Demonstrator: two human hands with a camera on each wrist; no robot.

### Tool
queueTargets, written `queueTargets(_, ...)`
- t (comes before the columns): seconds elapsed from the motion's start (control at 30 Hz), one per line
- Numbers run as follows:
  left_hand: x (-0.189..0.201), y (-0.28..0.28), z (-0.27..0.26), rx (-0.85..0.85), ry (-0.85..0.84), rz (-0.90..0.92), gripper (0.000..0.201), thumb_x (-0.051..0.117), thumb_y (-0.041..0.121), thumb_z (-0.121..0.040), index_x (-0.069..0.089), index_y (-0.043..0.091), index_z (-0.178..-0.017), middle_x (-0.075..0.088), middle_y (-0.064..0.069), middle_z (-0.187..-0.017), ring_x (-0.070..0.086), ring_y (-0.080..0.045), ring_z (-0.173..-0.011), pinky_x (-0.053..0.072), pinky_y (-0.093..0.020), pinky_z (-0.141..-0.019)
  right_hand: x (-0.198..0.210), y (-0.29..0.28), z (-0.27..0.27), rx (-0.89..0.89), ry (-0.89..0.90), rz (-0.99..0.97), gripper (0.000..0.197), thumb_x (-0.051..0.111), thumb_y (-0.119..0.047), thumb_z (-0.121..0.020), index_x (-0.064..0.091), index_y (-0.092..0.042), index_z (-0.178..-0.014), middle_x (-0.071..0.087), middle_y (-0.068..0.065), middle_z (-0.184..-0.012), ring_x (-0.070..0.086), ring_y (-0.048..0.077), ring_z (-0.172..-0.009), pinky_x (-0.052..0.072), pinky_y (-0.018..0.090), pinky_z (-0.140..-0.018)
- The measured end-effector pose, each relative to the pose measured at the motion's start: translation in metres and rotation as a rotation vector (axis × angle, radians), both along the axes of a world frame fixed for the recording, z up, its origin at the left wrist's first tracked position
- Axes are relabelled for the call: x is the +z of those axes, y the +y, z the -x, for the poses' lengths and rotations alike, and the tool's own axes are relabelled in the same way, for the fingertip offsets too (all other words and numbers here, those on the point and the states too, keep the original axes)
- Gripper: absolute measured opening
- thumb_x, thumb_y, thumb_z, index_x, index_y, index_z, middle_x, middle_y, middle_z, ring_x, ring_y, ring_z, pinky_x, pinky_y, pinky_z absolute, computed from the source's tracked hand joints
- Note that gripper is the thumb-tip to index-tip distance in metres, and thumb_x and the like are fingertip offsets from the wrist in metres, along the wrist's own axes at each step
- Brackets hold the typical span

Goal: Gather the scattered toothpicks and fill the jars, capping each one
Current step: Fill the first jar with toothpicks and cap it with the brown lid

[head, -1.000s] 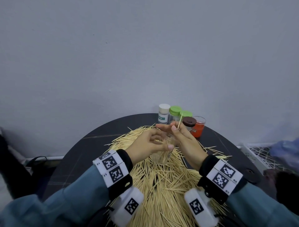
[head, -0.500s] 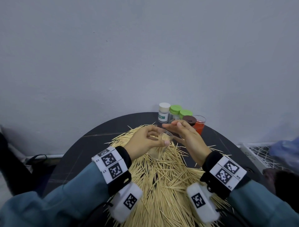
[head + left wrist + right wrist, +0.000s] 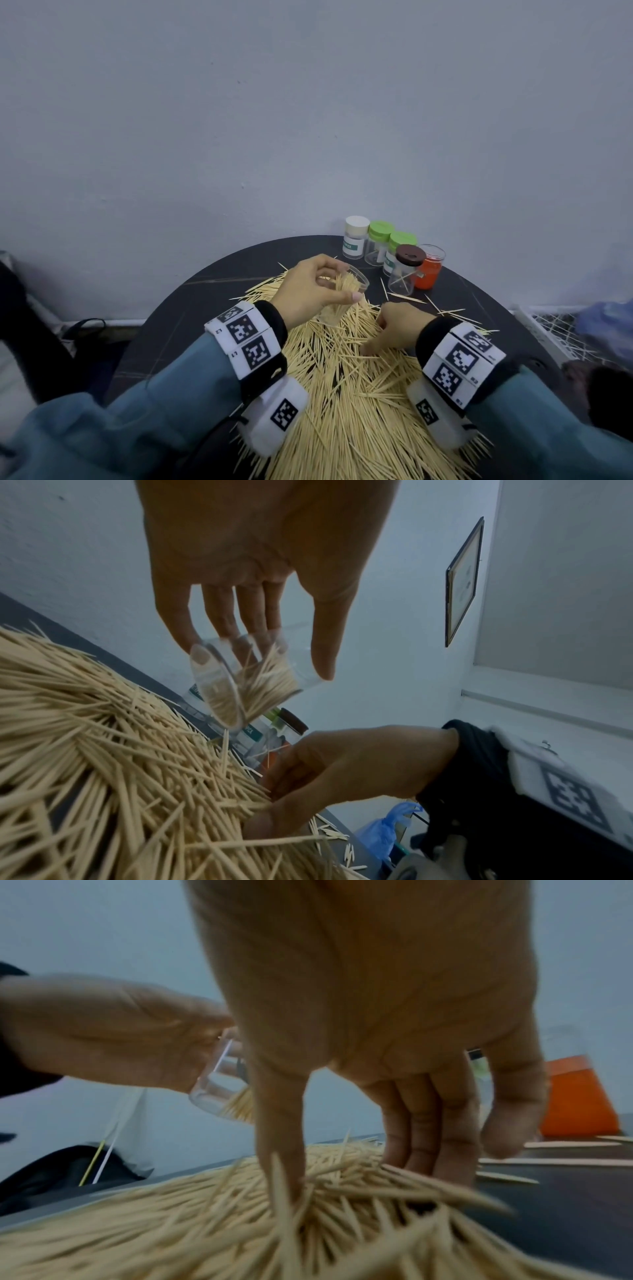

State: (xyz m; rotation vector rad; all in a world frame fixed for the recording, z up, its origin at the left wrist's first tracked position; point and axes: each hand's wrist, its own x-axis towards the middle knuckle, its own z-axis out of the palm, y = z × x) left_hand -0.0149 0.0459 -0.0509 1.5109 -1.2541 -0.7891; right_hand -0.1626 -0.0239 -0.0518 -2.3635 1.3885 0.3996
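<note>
Since 0.5 s ago the right hand [image 3: 394,329] has dropped from beside the jar mouth down onto the toothpick pile [image 3: 349,383]; 1.0 s ago it pinched 1 toothpick above the jar. The left hand [image 3: 308,294] has stayed on the clear jar [image 3: 346,291], lifted above the pile and tilted, mouth toward the far right.

Left hand: fingers and thumb curled round the jar wall, grasping it; in the left wrist view the fingers [image 3: 219,620] press 1 side and the thumb the other. The jar [image 3: 246,680] carries a loose bundle of toothpicks and has no cap.

Right hand: fingers [image 3: 424,1123] bent down into the pile [image 3: 240,1218], tips touching or buried among toothpicks, thumb pressed into them too. Cannot tell whether any toothpick is actually pinched; the view is blurred.

Pile: heaped at the middle and near part of the round dark table [image 3: 164,329], too many to count, with strays at far right.

Counted at the far edge: 5 jars in a row — 1 white-capped jar [image 3: 356,236], 2 green-capped jars [image 3: 380,240], 1 brown-capped jar [image 3: 407,270], 1 orange jar [image 3: 430,270] at the right end, uncapped. With the held jar, 6.
</note>
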Motion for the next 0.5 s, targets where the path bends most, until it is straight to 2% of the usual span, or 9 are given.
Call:
queueTargets(0.07, 0.0, 0.0, -0.001, 0.004, 0.009, -0.005, 0.052, 0.081, 0.02, -0.068, 0.059, 0.015, -0.115, 0.062, 0.002, -0.113, 0.061, -0.013, -0.097, 0.047, -0.014, -0.071, 0.0, 0.002, -0.007, 0.017, 0.037, 0.027, 0.054, 0.065, -0.041, -0.083, 0.047, -0.009, -0.123, 0.053, 0.006, -0.124, 0.052, 0.019, -0.108, 0.042, 0.029, -0.084)
queueTargets(0.17, 0.001, 0.0, -0.002, -0.004, 0.013, -0.008, 0.052, 0.081, 0.02, -0.069, 0.059, 0.015, -0.116, 0.062, 0.002, -0.113, 0.061, -0.014, -0.1, 0.046, -0.015, -0.072, 0.001, 0.005, -0.014, 0.045, 0.104, 0.062, 0.044, 0.054, -0.034, -0.092, 0.046, -0.008, -0.126, 0.051, 0.008, -0.128, 0.052, 0.021, -0.115, 0.043, 0.028, -0.086)
queueTargets(0.27, 0.002, 0.0, -0.002, -0.012, 0.009, -0.007, 0.051, 0.081, 0.02, -0.069, 0.059, 0.015, -0.116, 0.062, 0.002, -0.114, 0.061, -0.014, -0.101, 0.048, -0.017, -0.077, 0.003, 0.004, -0.015, 0.062, 0.142, 0.063, 0.039, 0.042, -0.029, -0.097, 0.045, -0.006, -0.129, 0.05, 0.01, -0.132, 0.05, 0.022, -0.12, 0.042, 0.028, -0.091)
queueTargets(0.33, 0.002, 0.0, -0.003, -0.016, 0.006, -0.006, 0.051, 0.081, 0.02, -0.07, 0.059, 0.014, -0.115, 0.061, 0.001, -0.115, 0.061, -0.015, -0.102, 0.049, -0.018, -0.08, 0.006, 0.001, -0.011, 0.047, 0.123, 0.037, 0.038, 0.039, -0.027, -0.098, 0.044, -0.006, -0.13, 0.05, 0.009, -0.131, 0.049, 0.022, -0.119, 0.04, 0.027, -0.09)
queueTargets(0.4, 0.002, 0.0, -0.003, -0.018, 0.007, -0.008, 0.05, 0.08, 0.02, -0.07, 0.059, 0.015, -0.115, 0.061, 0.001, -0.116, 0.06, -0.014, -0.103, 0.048, -0.017, -0.079, 0.007, -0.006, -0.006, 0.029, 0.071, -0.018, 0.03, 0.038, -0.026, -0.099, 0.049, -0.008, -0.12, 0.055, 0.006, -0.115, 0.055, 0.018, -0.104, 0.041, 0.023, -0.08)
queueTargets(0.47, 0.002, 0.0, -0.003, -0.021, 0.008, -0.015, 0.05, 0.08, 0.021, -0.07, 0.059, 0.015, -0.115, 0.061, 0.002, -0.116, 0.06, -0.014, -0.103, 0.047, -0.014, -0.076, 0.006, -0.013, 0.001, -0.027, -0.063, -0.137, 0.015, 0.039, -0.02, -0.099, 0.051, -0.012, -0.093, 0.057, -0.001, -0.089, 0.056, 0.01, -0.073, 0.042, 0.016, -0.061)
queueTargets(0.5, 0.001, 0.0, -0.003, -0.022, 0.007, -0.018, 0.05, 0.08, 0.021, -0.07, 0.058, 0.016, -0.114, 0.061, 0.002, -0.116, 0.06, -0.013, -0.103, 0.047, -0.014, -0.075, 0.005, -0.016, 0.004, -0.058, -0.142, -0.215, 0.017, 0.039, -0.014, -0.098, 0.048, -0.013, -0.084, 0.058, -0.002, -0.081, 0.055, 0.007, -0.064, 0.043, 0.015, -0.056)
